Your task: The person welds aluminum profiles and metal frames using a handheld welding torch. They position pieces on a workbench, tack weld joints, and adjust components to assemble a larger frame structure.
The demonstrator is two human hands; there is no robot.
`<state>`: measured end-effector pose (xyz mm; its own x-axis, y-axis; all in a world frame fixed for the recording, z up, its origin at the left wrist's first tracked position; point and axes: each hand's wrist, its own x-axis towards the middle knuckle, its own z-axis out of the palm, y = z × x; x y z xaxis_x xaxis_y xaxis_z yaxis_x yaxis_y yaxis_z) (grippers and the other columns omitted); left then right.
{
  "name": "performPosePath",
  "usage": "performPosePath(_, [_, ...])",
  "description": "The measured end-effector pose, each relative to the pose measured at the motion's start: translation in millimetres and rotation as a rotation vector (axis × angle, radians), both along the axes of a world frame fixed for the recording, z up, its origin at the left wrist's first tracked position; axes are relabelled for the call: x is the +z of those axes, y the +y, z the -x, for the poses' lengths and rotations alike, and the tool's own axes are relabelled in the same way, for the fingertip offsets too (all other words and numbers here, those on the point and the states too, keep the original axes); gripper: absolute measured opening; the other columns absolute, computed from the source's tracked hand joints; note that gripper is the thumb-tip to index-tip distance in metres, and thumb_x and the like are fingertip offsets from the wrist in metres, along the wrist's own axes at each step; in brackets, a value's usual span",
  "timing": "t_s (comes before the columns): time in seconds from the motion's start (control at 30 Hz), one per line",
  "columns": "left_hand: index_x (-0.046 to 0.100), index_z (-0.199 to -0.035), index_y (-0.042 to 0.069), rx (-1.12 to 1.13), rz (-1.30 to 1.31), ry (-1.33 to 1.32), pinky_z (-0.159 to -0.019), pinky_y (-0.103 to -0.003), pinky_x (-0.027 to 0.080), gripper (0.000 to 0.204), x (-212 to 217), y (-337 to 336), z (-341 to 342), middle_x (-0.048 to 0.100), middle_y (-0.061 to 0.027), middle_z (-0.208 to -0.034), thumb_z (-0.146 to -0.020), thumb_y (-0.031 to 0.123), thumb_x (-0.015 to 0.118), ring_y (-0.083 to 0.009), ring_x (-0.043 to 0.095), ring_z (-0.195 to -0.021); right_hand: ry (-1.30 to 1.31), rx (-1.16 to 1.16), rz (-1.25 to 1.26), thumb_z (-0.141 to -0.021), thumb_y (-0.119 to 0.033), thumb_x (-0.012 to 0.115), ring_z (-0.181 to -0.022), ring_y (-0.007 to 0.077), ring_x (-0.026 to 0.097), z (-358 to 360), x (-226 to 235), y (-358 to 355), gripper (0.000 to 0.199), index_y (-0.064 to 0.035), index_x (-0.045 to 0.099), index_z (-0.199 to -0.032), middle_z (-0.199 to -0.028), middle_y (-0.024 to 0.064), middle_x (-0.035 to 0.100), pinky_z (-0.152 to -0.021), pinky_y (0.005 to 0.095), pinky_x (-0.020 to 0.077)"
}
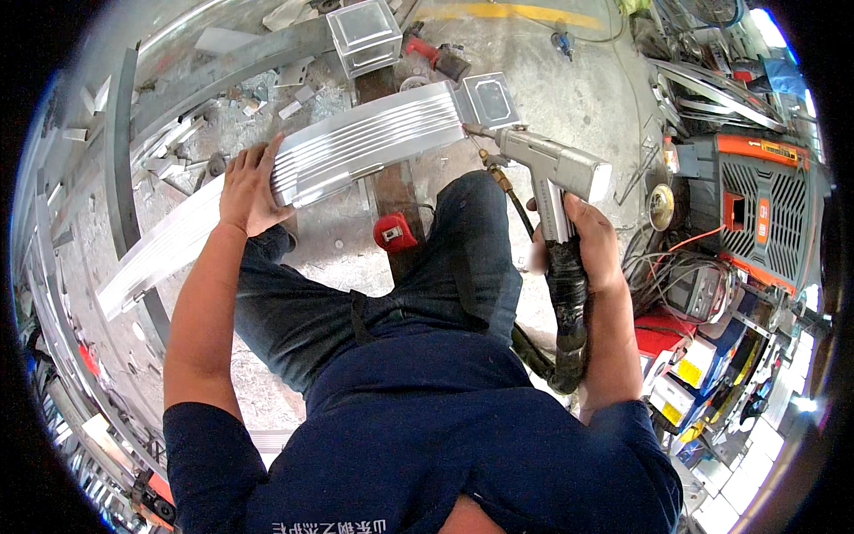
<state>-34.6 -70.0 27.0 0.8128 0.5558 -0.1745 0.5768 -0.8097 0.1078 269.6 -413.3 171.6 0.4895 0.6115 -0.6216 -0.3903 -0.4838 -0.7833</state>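
A long silver ribbed metal panel (374, 133) lies slantwise in front of me, from the lower left up to a square metal plate (489, 100) at its right end. My left hand (253, 189) grips the panel across its width near the middle, the fingers over its far side and the thumb toward me. In my right hand (589, 238) is the grip of a silver welding gun (560, 165), its nozzle at or very near the joint between panel and plate. From the grip hangs a thick black-wrapped cable (567, 311).
Beyond the panel stands a clear-looking box-shaped metal piece (365, 40), with a red power tool (436, 58) beside it. A red tape measure (394, 232) rests on a dark beam between my legs. An orange-and-grey machine (765, 214) stands at right, among cables. Metal scraps litter the left floor.
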Motion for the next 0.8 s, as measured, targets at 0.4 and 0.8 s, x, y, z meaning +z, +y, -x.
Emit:
performPosePath(0.4, [0.027,-0.16,0.022,0.051,0.016,0.088,-0.119,-0.047,0.032,0.12,14,-6,-10,0.047,-0.0156,-0.145,-0.059,0.034,0.09,-0.0376,0.045,-0.134,-0.143,0.067,0.108,-0.107,-0.042,0.041,-0.055,0.0185,0.065,1,-4,0,0.052,0.0042,0.064,-0.115,-0.071,0.0104,0.067,-0.053,0.0305,0.0523])
performPosePath(0.8, [0.026,-0.16,0.021,0.032,0.025,0.072,-0.119,-0.048,0.032,0.121,7,-2,-7,0.045,-0.0142,-0.147,-0.059,0.033,0.089,-0.0361,0.044,-0.136,-0.055,0.031,0.095,-0.105,-0.041,0.044,-0.054,0.0202,0.065,4,3,-3,0.05,0.0046,0.064,-0.114,-0.069,0.0113,0.066,-0.052,0.032,0.0518])
